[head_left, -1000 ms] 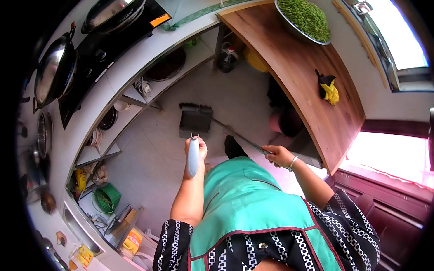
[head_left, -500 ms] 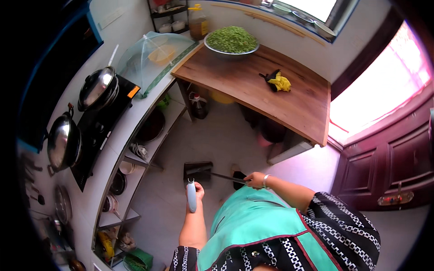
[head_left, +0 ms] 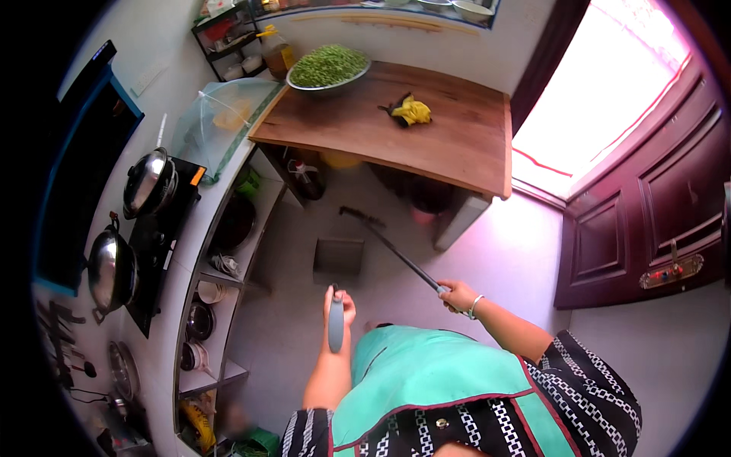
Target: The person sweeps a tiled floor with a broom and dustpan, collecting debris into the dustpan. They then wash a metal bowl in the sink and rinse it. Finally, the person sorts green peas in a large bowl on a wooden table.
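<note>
Head view: the left hand [head_left: 348, 307] curls round the dustpan [head_left: 339, 260] handle, the right hand [head_left: 459, 297] round the broom [head_left: 406, 260] handle, both light and stiff, I'd guess, best held there.

no legible lettering, orange sticker [head_left: 198, 176] on the black stove [head_left: 154, 255], left of the left hand's [head_left: 347, 306] grip, label [head_left: 287, 57] on jug [head_left: 273, 60] beyond it, both unreadable

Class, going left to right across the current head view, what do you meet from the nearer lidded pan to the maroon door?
Nearer lidded pan → dustpan → yellow-and-black bundle → right hand → maroon door.
</note>
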A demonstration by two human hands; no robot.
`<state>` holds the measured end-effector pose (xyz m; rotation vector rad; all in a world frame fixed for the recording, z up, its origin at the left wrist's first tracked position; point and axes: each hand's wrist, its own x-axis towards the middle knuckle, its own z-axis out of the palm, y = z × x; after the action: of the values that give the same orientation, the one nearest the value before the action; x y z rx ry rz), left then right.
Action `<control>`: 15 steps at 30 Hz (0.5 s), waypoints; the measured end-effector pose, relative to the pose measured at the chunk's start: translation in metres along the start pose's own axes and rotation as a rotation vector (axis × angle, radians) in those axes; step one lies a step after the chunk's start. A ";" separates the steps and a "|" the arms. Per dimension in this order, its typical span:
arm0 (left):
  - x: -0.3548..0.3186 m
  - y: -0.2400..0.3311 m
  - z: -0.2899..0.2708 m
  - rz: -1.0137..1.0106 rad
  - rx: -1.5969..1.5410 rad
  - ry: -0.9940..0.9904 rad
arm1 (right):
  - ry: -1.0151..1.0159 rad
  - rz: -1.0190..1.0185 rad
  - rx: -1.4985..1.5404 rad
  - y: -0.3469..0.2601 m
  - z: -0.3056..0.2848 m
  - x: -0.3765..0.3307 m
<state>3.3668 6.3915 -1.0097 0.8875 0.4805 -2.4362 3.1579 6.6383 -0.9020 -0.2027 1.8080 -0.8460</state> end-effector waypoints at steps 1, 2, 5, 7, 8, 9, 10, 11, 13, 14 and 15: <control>-0.001 -0.008 0.011 0.008 0.050 -0.025 | 0.017 0.006 0.069 0.009 -0.001 -0.001; -0.003 -0.024 0.014 0.009 0.094 -0.041 | 0.036 0.027 0.108 0.023 -0.007 -0.007; -0.014 -0.062 0.000 -0.047 0.327 -0.106 | 0.057 0.109 0.240 0.068 -0.026 -0.031; -0.018 -0.090 -0.012 -0.028 0.519 -0.098 | 0.065 0.143 0.324 0.101 -0.038 -0.055; -0.020 -0.105 -0.011 -0.021 0.617 -0.104 | 0.074 0.153 0.366 0.114 -0.044 -0.064; -0.024 -0.117 -0.013 0.021 0.707 -0.060 | 0.085 0.180 0.390 0.129 -0.044 -0.072; -0.031 -0.131 -0.006 0.022 0.737 -0.054 | 0.097 0.199 0.403 0.143 -0.047 -0.079; -0.038 -0.143 -0.001 0.024 0.766 -0.046 | 0.106 0.219 0.416 0.156 -0.050 -0.083; -0.054 -0.163 0.012 0.042 0.827 -0.021 | 0.130 0.272 0.462 0.166 -0.052 -0.095; -0.059 -0.174 0.020 0.050 0.863 -0.008 | 0.135 0.285 0.458 0.173 -0.052 -0.097; -0.059 -0.181 0.025 0.059 0.898 0.005 | 0.140 0.299 0.454 0.182 -0.052 -0.098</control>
<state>3.2919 6.5468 -0.9242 1.2036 -0.7004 -2.5720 3.1985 6.8455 -0.9339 0.4171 1.6673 -1.0446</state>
